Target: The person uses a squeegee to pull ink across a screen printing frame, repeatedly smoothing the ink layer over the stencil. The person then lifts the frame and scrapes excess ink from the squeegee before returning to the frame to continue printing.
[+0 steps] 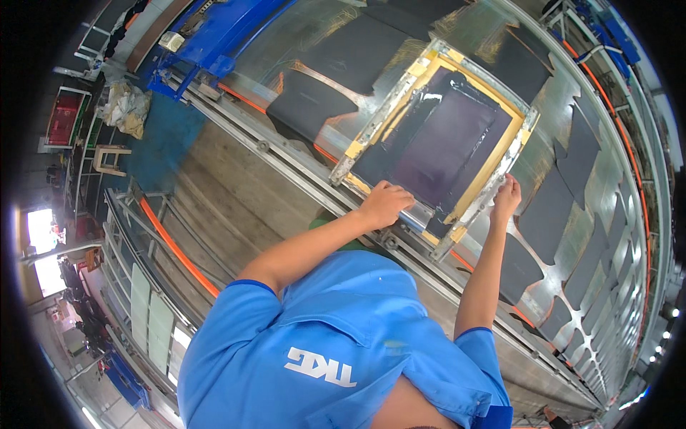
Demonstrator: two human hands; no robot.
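Observation:
A screen printing frame lies on the long table, its mesh smeared with dark ink and edged with yellow tape. At the frame's near end, my left hand is closed on a silver bar that looks like a squeegee; the fingers partly cover it. My right hand pinches the right-hand rail of the frame, near its middle. Dark flat cut pieces are spread on the table around the frame, some partly under it.
A metal rail with an orange strip runs along the table's near edge, close to my body. Beyond the far left end stands a blue machine carriage. More dark pieces continue to the right. A wooden stool is at the left.

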